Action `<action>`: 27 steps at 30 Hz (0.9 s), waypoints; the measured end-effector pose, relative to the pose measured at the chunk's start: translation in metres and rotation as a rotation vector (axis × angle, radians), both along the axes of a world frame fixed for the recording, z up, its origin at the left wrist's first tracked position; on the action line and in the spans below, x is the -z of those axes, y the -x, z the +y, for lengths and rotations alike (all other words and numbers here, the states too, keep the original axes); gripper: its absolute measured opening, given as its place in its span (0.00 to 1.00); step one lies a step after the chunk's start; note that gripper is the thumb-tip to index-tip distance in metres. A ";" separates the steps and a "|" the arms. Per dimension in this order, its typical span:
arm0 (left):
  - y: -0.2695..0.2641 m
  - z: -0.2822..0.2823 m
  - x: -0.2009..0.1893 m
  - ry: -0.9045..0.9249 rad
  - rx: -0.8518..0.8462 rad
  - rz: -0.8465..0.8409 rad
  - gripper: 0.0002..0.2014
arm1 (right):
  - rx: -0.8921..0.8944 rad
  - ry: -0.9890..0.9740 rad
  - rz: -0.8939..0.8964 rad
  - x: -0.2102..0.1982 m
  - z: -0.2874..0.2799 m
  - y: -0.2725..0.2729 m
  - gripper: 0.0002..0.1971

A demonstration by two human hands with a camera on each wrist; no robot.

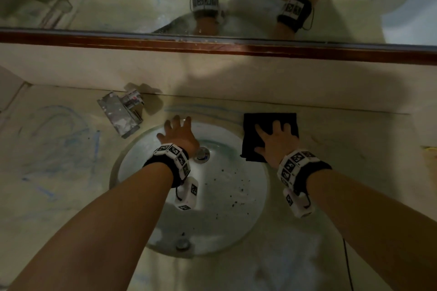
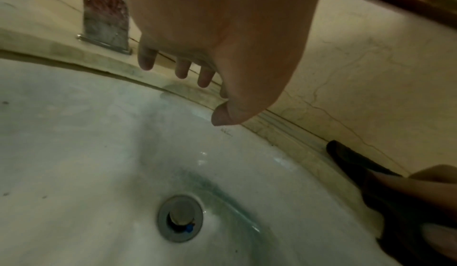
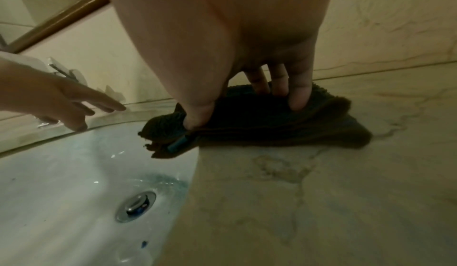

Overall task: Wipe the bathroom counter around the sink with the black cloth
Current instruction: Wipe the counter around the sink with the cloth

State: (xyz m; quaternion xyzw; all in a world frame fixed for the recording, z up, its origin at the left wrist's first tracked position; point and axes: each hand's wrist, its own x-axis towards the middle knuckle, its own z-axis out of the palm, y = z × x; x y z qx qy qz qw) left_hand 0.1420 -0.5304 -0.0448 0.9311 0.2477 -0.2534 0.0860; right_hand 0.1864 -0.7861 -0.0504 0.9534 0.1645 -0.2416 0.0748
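Note:
The black cloth [image 1: 264, 125] lies folded on the beige marble counter [image 1: 350, 149] just right of the round white sink [image 1: 224, 208], its near left corner hanging over the rim. My right hand [image 1: 275, 139] lies flat on it with fingers spread. In the right wrist view the fingers [image 3: 300, 94] and thumb press down into the cloth [image 3: 284, 131]. My left hand [image 1: 176, 130] is spread open over the sink's back rim and holds nothing. The left wrist view shows its fingers [image 2: 181, 71] hanging above the rim, with the cloth [image 2: 351, 157] at the right.
A chrome faucet [image 1: 123, 116] stands at the sink's back left. Blue smears [image 1: 59, 144] mark the counter to the left, and a blue streak runs behind the sink. Dark specks dot the basin around the drain [image 1: 202, 155]. A wood-framed mirror [image 1: 212, 47] runs along the back wall.

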 end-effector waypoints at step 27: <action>0.002 0.033 0.004 -0.064 0.117 -0.020 0.40 | -0.085 -0.054 -0.122 0.021 0.121 -0.036 0.35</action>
